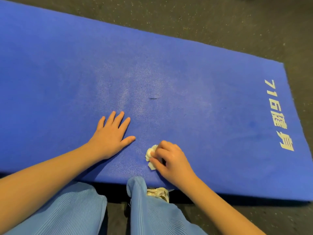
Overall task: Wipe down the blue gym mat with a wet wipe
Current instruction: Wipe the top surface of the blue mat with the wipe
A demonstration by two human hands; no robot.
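The blue gym mat (186,68) is lying flat on the floor (203,19), stretching across most of the view from the upper left to the lower right, with its near long edge running just in front of the person's knees. Its surface is showing a fine pebbled grain. A paler, shinier patch (125,95) is spreading over the middle, and a short dark mark (153,98) is sitting just right of that patch. White lettering (277,114), beginning "716" and followed by characters, is running along the right end. The wet wipe (150,154) is white and crumpled into a small wad, and it is resting on the mat close to the near edge. The right hand (171,158) is gripping it, its fingers (162,146) curling narrowly over the wad with the thumb pinching from the near side. The left hand (111,136) is resting palm down on the mat just left of the wipe and apart from it, its fingers (118,119) lying straight and spread wide. The floor is looking dark grey and speckled with pale flecks, and it is showing beyond the far edge and at the lower right. Light blue ribbed trousers (152,214) are filling the bottom of the view, and a pale patterned shoe (159,193) is peeking out at the mat's near edge.
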